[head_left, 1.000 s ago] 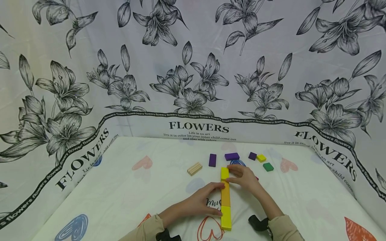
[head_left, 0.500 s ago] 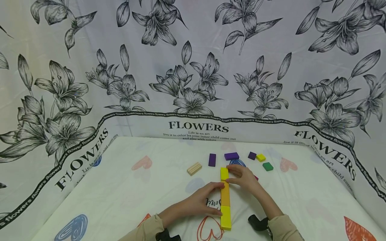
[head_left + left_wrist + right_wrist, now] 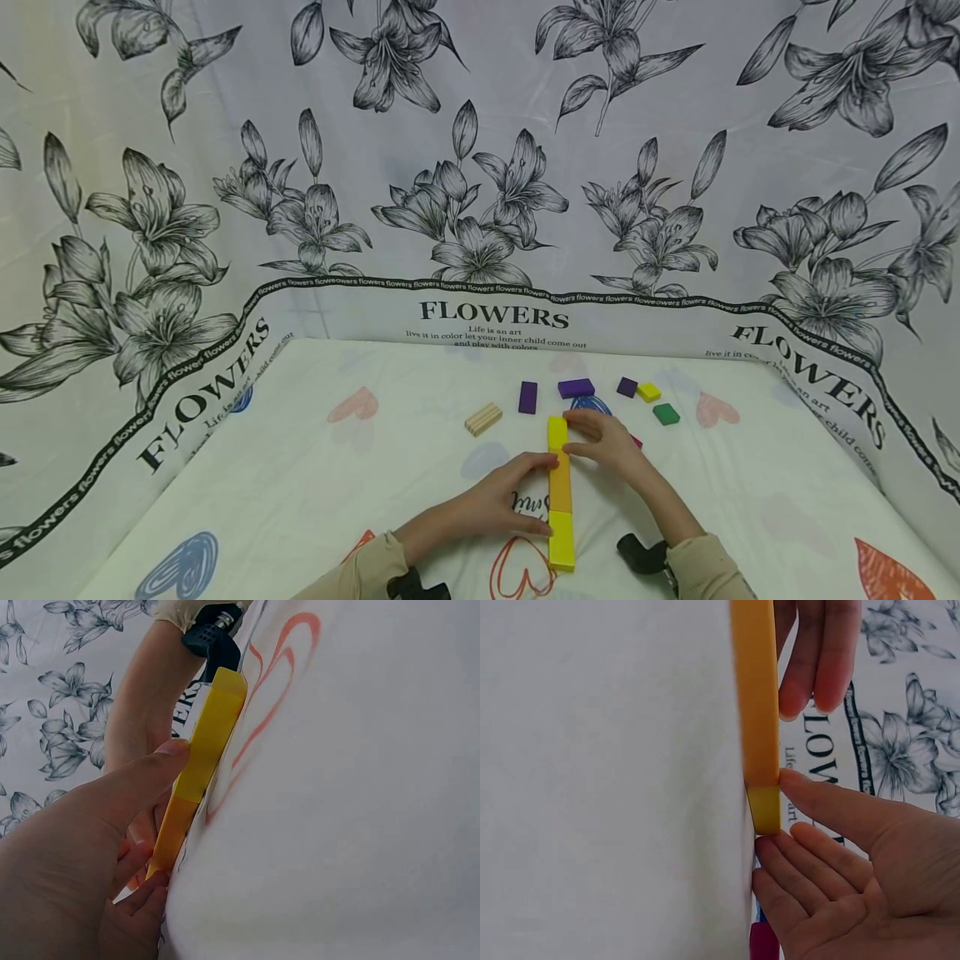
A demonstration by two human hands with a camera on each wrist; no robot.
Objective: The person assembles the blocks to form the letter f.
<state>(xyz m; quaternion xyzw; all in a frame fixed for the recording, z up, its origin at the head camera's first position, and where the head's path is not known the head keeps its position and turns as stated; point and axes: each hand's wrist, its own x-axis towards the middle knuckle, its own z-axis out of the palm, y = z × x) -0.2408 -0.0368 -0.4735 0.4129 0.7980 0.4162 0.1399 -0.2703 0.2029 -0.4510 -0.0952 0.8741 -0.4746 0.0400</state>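
Left hand [image 3: 491, 502], right hand [image 3: 609, 448] spread, touching row of yellow-and-orange rectangular, probably wooden blocks [image 3: 561, 490]; uneven push may skew joints.

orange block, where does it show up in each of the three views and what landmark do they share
Head: orange block right of centre, below the middle.
Left wrist: orange block left, below the middle.
Right wrist: orange block upper middle.
Shared landmark: left hand.

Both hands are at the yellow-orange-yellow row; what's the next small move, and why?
I'd probably ease the right hand away, leaving the left hand as a guide: the far yellow block, orange block and near yellow block already lie end to end in a nearly straight line.
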